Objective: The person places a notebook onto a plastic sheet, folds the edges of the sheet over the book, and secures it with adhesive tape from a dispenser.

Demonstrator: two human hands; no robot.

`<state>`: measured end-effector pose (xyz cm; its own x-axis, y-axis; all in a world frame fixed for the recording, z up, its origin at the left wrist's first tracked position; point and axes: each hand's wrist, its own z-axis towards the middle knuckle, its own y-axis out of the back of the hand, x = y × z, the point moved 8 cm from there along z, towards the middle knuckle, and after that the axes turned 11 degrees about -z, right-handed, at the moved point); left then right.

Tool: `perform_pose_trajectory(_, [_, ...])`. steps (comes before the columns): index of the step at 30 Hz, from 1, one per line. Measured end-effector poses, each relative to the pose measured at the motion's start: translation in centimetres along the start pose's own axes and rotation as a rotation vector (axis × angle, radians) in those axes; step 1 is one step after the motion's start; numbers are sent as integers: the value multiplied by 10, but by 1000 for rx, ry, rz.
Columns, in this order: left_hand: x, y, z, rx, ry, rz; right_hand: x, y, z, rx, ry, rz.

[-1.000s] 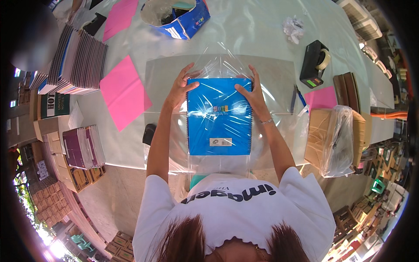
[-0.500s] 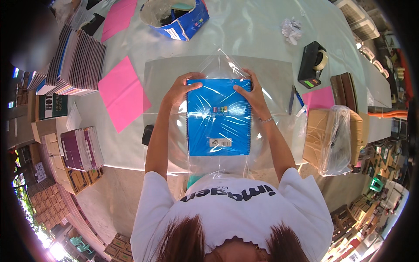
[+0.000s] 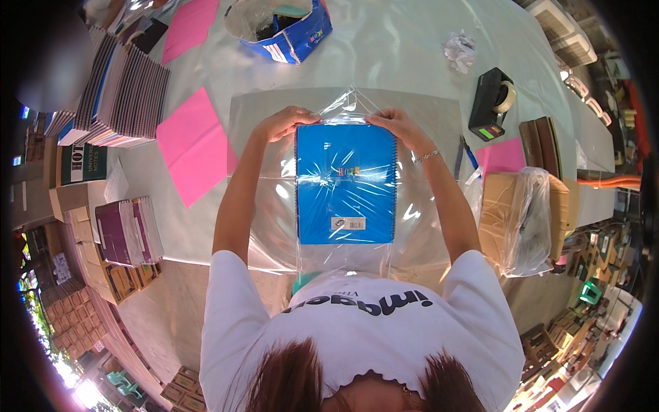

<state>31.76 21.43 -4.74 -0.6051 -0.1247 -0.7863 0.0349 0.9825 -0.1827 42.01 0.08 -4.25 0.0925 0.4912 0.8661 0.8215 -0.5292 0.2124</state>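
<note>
A blue spiral notebook (image 3: pixel 347 196) lies upright before me, covered by clear plastic film (image 3: pixel 274 226) that shines and creases across it. The film spreads past both sides and down toward my shirt. At the notebook's far left corner, my left hand (image 3: pixel 290 123) is closed, pinching the film along the top edge. My right hand (image 3: pixel 399 129) does likewise at the far right corner, thumb pointing inward. Between the two hands the film bunches into a peak (image 3: pixel 349 103) beyond the notebook. A bracelet circles my right wrist.
Stacked spiral notebooks (image 3: pixel 127 89) and pink sheets (image 3: pixel 195 147) lie on the left. A blue container (image 3: pixel 295 48) stands at the far side. To the right are crumpled plastic (image 3: pixel 460 51), a tape dispenser (image 3: pixel 491 103), a blue pen (image 3: pixel 470 152) and a cardboard box (image 3: pixel 501 206).
Both hands have shifted from the notebook's upper corners onto the film at its top edge. My elbows have spread outward, and the film's peak is now lower and more gathered.
</note>
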Motion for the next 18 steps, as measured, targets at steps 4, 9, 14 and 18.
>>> perform_pose_trajectory(4, [-2, 5, 11, 3, 36, 111, -6, 1, 15, 44, -23, -102])
perform_pose_trajectory(9, [-5, -2, 23, -155, -57, 261, 3, 3, 23, -12, -47, -356])
perform_pose_trajectory(14, [-52, -23, -13, -709, -587, 672, 10, 1, 25, 24, -14, -438])
perform_pose_trajectory(18, [-66, -90, -27, -375, -847, 780, -4, 1, 36, 28, -50, -380])
